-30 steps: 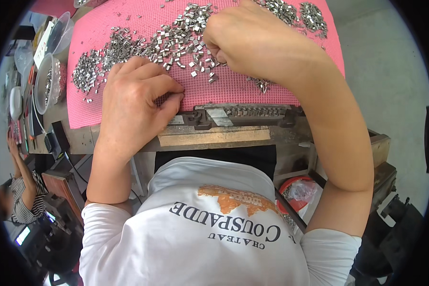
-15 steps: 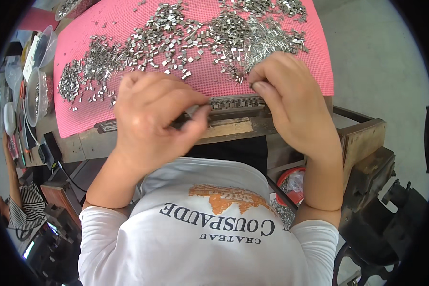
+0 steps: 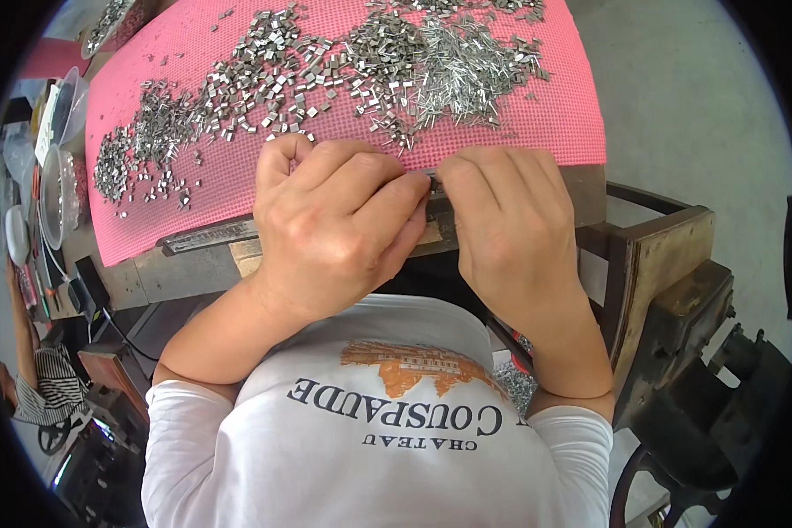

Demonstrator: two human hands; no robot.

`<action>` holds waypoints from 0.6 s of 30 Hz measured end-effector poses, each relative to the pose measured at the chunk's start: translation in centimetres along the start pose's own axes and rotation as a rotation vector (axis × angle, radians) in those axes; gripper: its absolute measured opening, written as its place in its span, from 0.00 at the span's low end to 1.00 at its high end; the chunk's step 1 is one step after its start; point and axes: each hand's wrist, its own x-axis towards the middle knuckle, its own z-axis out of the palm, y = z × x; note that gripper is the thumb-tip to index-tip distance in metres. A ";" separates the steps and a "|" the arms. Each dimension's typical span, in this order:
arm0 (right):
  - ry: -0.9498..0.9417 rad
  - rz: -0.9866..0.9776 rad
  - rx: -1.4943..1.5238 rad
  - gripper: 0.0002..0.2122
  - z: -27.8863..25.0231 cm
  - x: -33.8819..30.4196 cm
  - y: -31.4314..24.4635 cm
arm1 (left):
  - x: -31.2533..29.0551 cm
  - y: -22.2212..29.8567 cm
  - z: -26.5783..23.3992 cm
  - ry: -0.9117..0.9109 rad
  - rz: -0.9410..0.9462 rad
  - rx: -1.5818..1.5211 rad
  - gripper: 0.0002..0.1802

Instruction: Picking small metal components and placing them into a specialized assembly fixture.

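A long dark metal strip lies along the front edge of the pink mesh mat, mostly hidden under my hands. My left hand is closed over the strip, thumb and forefinger pinched together near its right part. Close beside it, my right hand pinches downward at the strip, its fingertips almost meeting the left ones. Whatever small piece sits between the fingertips is too hidden to make out. Beyond my hands lie piles of small square metal pieces and a heap of thin metal pins.
Clear plastic tubs stand left of the mat. A wooden frame and dark machinery are at my right. A container of small metal parts sits below the table. Another person's arm shows at far left.
My right hand has come left and down from beside the pins to the strip. My left hand has shifted right, so both sets of fingertips are now close together.
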 end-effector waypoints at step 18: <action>0.019 0.114 0.236 0.10 -0.6 -1.0 1.4 | -2.6 -2.6 -4.6 0.025 0.054 -0.143 0.23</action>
